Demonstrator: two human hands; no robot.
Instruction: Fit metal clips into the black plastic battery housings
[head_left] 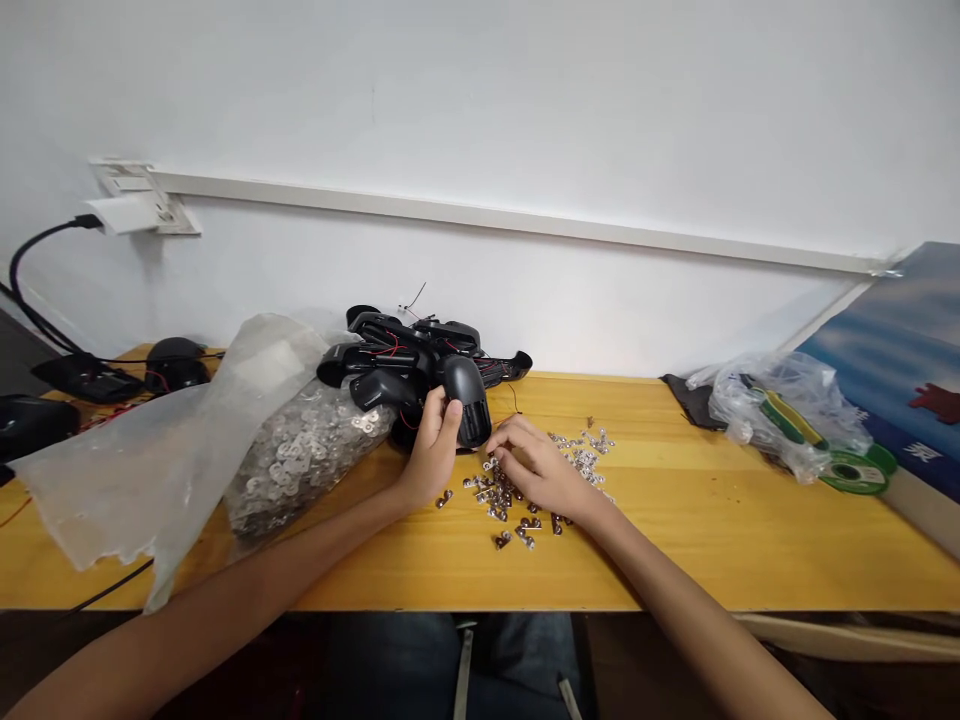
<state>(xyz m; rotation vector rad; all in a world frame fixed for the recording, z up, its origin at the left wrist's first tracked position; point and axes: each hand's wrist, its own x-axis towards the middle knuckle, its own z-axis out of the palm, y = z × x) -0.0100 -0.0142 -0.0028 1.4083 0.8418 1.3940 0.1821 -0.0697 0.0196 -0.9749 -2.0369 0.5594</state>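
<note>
My left hand (433, 452) clamps a black housing (466, 400) mid-frame; my right hand (536, 465), maybe pinching, sits among metal bits (501, 510); more housings (401, 350) remain heaped behind.

Wired plastic housings (397, 365) sit behind loose metal pieces (499, 505), a plastic bag (300, 465) to their left.

A single camera worn on the person's head looks forward and down across the wooden surface (720, 540), from just behind its front edge. It sits close to the work, with the left hand (431, 450) and right hand (540, 465) reaching in from the bottom of the frame to near the middle. The surface fills the lower part of the view, and the white wall (525, 110) beyond the surface fills the upper part. Below the surface, a dark strip shows the person's lap (450, 665). The view is wide and tilts slightly, so the wall's rail runs downward to the right.
</note>
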